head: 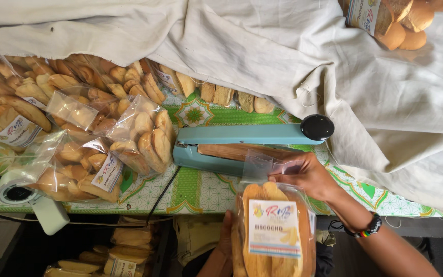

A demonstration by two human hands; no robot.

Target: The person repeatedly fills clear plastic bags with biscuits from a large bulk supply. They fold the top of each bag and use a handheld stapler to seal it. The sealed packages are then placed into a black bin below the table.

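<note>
At the far left, a roll of tape (16, 191) is seen at the table edge, beside a heap of sealed clear bags of toasted bread slices (93, 138) piled on a green patterned tablecloth (201, 192). A pale cloth (262, 46) is draped behind. Toward the centre, a light blue heat sealer (242, 141) with a black knob lies with its arm raised. Just below it, a filled bag of bread slices with a printed label (275, 233) is held upright. The bag is supported from underneath and behind by the left hand (225, 241), whose grip is partly hidden. The bag's clear open top is pinched flat by the closed fingers of the right hand (308, 174), at the sealer's mouth. For a clean seal, the plastic is best kept smooth, taut and free of crumbs across the bar.
</note>
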